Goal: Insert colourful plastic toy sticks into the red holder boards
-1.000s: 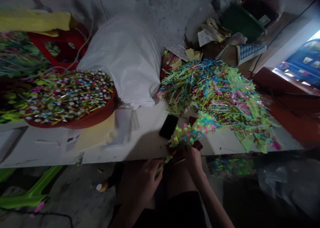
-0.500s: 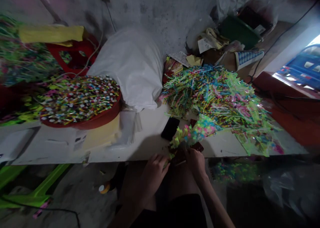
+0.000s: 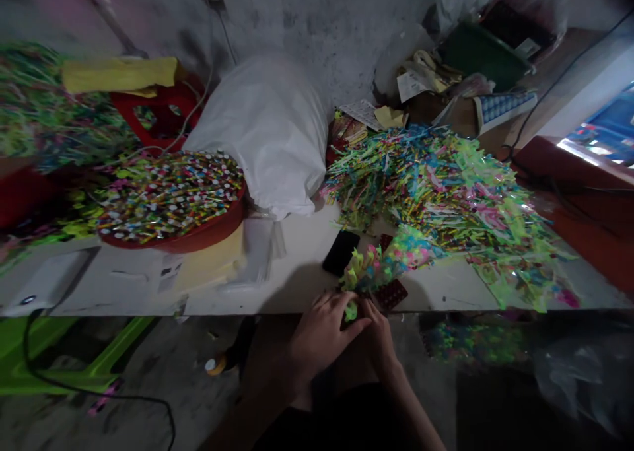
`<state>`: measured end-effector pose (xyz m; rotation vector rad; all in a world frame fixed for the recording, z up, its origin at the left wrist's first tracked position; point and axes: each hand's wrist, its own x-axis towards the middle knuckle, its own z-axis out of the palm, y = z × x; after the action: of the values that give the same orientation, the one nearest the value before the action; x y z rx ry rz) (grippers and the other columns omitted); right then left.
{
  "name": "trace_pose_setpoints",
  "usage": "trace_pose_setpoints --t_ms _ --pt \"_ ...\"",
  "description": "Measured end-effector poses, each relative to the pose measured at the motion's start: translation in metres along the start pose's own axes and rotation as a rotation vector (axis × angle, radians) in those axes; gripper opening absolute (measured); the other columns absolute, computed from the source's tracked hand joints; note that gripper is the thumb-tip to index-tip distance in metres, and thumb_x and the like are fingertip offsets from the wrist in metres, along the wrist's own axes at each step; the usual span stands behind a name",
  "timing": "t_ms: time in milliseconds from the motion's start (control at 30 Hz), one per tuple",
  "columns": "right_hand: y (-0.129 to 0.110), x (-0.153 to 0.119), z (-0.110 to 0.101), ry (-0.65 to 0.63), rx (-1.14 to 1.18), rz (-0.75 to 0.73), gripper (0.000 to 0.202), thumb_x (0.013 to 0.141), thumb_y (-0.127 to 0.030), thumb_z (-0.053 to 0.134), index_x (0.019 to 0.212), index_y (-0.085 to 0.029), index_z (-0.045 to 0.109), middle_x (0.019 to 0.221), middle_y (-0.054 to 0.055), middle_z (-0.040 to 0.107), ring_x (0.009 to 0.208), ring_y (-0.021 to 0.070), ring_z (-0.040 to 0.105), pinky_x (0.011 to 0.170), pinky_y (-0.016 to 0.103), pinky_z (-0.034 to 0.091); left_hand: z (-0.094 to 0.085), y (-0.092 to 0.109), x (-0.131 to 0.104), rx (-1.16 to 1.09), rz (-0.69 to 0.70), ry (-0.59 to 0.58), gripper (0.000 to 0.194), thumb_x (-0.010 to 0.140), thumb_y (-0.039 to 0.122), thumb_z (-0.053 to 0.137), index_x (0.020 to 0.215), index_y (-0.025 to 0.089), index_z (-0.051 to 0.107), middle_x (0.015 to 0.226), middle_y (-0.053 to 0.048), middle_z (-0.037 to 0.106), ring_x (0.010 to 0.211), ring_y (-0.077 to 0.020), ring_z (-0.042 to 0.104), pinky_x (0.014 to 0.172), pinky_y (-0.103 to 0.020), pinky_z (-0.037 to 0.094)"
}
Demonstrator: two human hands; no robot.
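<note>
At the front edge of the white table, my left hand [image 3: 321,329] is closed, with thumb and fingers around a small bright green piece [image 3: 351,311]. My right hand [image 3: 379,332] meets it from the other side, fingers bent and closed; what lies in them is hidden. Just beyond my hands is a bunch of small yellow, pink and blue plastic pieces [image 3: 374,266]. Dark red patterned cards [image 3: 392,295] lie partly under the bunch, beside my right hand. A black phone [image 3: 341,253] rests to the left of the bunch.
A red basin [image 3: 218,230] heaped with colourful capped sticks stands left. Beside it slumps a white sack [image 3: 267,127]. To the right spreads a large pile of colourful wrapped sticks [image 3: 430,187]. Clear plastic sleeves [image 3: 255,253] lie on the table [image 3: 297,240]. A green stool [image 3: 74,362] stands below.
My hands have come together: the right moved left, the left moved right and up. A green piece now shows between them. The whole view has shifted slightly.
</note>
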<state>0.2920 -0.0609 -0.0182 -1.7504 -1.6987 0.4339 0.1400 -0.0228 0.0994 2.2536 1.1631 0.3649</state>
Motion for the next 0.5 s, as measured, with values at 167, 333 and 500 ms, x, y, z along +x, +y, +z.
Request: trace_pose_setpoints --t_ms 167,333,500 --pt "0.0 0.002 -0.002 0.046 0.177 0.156 0.028 0.087 -0.021 0.037 0.105 -0.018 0.058 0.097 0.007 0.067 0.085 0.0156 0.063 0.075 0.024 0.048 -0.004 -0.009 -0.007 -0.264 -0.134 0.049 0.034 0.088 0.044 0.044 0.116 0.027 0.052 0.108 0.0 0.067 0.098 -0.0168 0.061 0.087 -0.029 0.046" --pt "0.002 -0.002 0.001 0.03 0.149 0.221 0.031 0.089 -0.025 0.036 0.102 -0.018 0.062 0.098 0.009 0.068 0.088 0.0169 0.062 0.077 0.025 0.046 0.027 -0.036 -0.013 -0.392 -0.196 0.143 0.024 0.088 0.036 0.045 0.105 0.026 0.058 0.098 0.001 0.069 0.092 -0.0155 0.064 0.084 -0.028 0.047" --pt "-0.004 0.006 -0.007 0.04 0.106 0.319 0.031 0.089 -0.031 0.037 0.091 -0.018 0.065 0.087 0.009 0.07 0.079 0.0182 0.063 0.07 0.025 0.044 0.071 -0.06 -0.002 -0.452 -0.179 0.061 0.022 0.085 0.029 0.047 0.101 0.022 0.06 0.1 -0.002 0.068 0.094 -0.0179 0.063 0.086 -0.031 0.046"
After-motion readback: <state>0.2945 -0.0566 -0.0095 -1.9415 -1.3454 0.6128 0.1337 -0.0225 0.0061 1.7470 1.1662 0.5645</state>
